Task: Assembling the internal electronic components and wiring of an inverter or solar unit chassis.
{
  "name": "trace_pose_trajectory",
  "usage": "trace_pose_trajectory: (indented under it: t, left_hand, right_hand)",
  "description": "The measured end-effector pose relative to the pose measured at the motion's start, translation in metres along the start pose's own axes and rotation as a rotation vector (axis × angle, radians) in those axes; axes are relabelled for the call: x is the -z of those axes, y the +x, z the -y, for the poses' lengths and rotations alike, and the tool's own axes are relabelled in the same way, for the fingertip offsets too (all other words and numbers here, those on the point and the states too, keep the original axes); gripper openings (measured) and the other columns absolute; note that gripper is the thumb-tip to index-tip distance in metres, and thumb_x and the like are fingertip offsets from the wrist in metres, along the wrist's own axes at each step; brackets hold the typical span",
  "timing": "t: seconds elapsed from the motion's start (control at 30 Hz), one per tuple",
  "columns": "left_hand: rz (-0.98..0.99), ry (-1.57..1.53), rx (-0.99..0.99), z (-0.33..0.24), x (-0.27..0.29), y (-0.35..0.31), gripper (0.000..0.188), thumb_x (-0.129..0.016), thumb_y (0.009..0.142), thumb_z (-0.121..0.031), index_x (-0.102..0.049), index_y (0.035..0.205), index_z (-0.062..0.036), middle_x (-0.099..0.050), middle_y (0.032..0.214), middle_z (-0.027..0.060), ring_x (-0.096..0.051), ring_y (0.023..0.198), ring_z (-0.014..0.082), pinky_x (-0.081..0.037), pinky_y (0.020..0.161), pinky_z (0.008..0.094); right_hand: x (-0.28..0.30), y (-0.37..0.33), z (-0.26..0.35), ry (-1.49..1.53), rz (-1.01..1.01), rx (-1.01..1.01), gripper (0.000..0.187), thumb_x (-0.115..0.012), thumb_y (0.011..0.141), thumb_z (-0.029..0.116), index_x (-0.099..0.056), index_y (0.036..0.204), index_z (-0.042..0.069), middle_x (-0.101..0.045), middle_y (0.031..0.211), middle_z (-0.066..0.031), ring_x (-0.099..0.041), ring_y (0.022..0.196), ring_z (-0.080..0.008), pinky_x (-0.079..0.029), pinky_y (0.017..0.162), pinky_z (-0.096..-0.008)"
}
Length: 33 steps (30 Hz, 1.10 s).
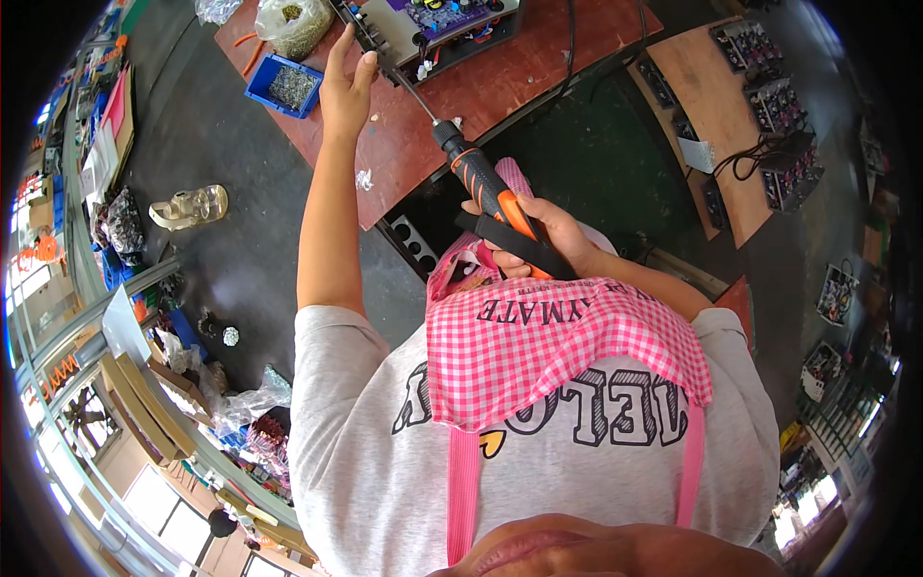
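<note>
My right hand [553,236] is wrapped round an orange and black electric screwdriver [471,168] in front of my chest. Its long thin bit points up and left, with the tip close to the near edge of a device with a purple circuit board [452,14] on the table. My left hand [344,96] reaches out to the left corner of that device. Its thumb and index finger are stretched and apart, beside the device's dark edge strip; whether they touch it I cannot tell. The other left fingers are partly hidden.
On the reddish table [394,173] lie a blue bin [258,91] of small metal screws and a clear bag [293,29] of small parts. Dark cables hang over its edge. A wooden board [707,87] at right carries several electronic units. A clear bottle [200,206] lies at left.
</note>
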<state>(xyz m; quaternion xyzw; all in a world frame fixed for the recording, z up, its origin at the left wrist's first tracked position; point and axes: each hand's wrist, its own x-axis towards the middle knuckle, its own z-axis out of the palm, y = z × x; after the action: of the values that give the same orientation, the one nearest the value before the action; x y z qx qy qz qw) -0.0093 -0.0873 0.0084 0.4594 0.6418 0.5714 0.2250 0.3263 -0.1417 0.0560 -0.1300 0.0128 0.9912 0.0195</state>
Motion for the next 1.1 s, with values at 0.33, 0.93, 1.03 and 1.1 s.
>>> trace_pose_trajectory:
  t: [0.33, 0.93, 1.03, 1.1]
  left_hand:
    - [0.003, 0.054, 0.001, 0.007, 0.004, 0.001, 0.056, -0.065, 0.097, -0.024, -0.044, 0.147, -0.0113, -0.068, 0.119, 0.0097, -0.069, 0.086, 0.0138, -0.057, 0.076, 0.0295]
    - [0.017, -0.01, 0.008, 0.006, 0.003, 0.002, 0.056, -0.063, 0.098, -0.021, -0.041, 0.148, -0.0095, -0.066, 0.117, 0.0118, -0.069, 0.088, 0.0156, -0.057, 0.08, 0.0303]
    - [0.083, 0.05, 0.072, 0.002, 0.005, 0.003, 0.056, -0.058, 0.101, -0.018, -0.035, 0.151, -0.0092, -0.048, 0.143, 0.0187, -0.065, 0.096, 0.0188, -0.058, 0.085, 0.0334]
    - [-0.029, -0.036, 0.032, -0.001, -0.004, -0.004, 0.054, -0.06, 0.1, -0.018, -0.039, 0.148, -0.0072, -0.058, 0.126, 0.0163, -0.067, 0.092, 0.0189, -0.057, 0.082, 0.0327]
  right_hand:
    - [0.002, 0.004, -0.003, -0.06, -0.041, 0.008, 0.059, -0.046, 0.102, 0.047, -0.037, 0.146, 0.009, -0.051, 0.081, -0.0048, -0.046, 0.069, -0.0162, -0.04, 0.061, -0.0299]
    - [0.009, 0.002, 0.001, -0.068, -0.057, -0.061, 0.066, -0.051, 0.099, 0.054, -0.035, 0.147, 0.012, -0.05, 0.081, -0.0038, -0.048, 0.064, -0.0131, -0.045, 0.057, -0.0262]
    - [0.004, -0.004, 0.008, -0.121, -0.131, -0.06, 0.071, -0.05, 0.098, 0.056, -0.031, 0.151, 0.012, -0.048, 0.081, -0.0033, -0.049, 0.064, -0.0105, -0.046, 0.058, -0.0262]
    - [0.0, -0.011, 0.014, -0.162, -0.172, -0.063, 0.071, -0.049, 0.099, 0.056, -0.031, 0.151, 0.011, -0.048, 0.082, -0.0032, -0.05, 0.064, -0.0103, -0.046, 0.057, -0.0259]
